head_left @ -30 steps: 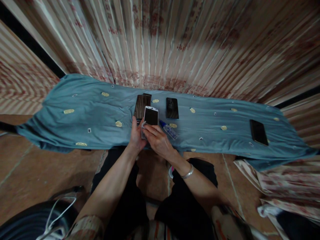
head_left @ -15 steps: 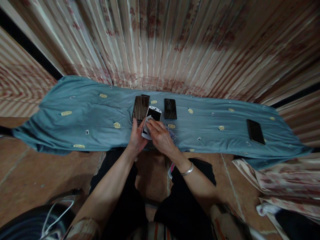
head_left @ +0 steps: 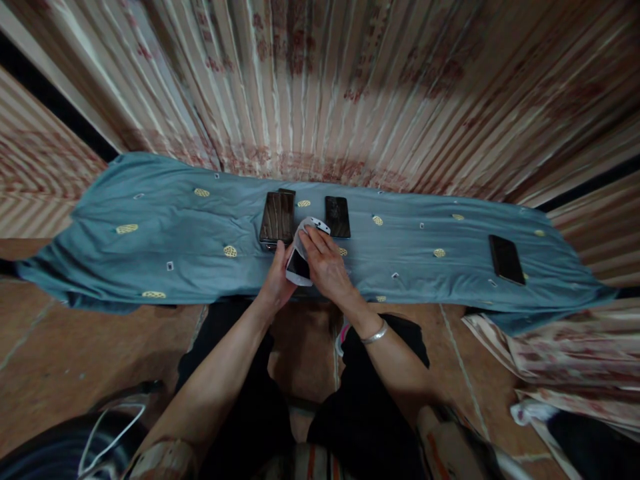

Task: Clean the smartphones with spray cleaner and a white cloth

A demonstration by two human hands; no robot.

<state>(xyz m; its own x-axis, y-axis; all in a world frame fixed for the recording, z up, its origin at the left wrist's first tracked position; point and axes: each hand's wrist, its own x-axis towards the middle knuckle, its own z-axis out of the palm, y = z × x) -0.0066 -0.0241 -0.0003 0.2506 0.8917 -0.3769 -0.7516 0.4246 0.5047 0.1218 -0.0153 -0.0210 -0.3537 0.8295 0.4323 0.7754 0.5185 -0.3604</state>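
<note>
Higher on the screen than half a second ago, the right hand [head_left: 327, 263] brings its fingertips near the top end of the white phone [head_left: 300, 265], and the pale wipe [head_left: 299, 237] under them has gone up too. The left hand [head_left: 278, 280] reaches in from the near side, thumb pointing away along the phone's left edge, its grip closed around that lower left side. The right hand's grip is drawn in, fingers together and bent, holding the wipe against the phone; its thumb is hidden. A silver bracelet [head_left: 376, 333] circles the right wrist, which angles in from the right. Both forearms converge at the near edge of the blue-covered tabletop [head_left: 165, 233], with the phone held over it, close to that edge. Just beyond the left thumb, a stack of dark devices [head_left: 277, 219] hems in that side; a black phone [head_left: 338, 217] lies just past the white phone's top end. Patterned cover runs wide to the left, and rightward as far as a dark phone [head_left: 507, 259] well apart. Along the back edge hangs a curtain [head_left: 325, 100].
</note>
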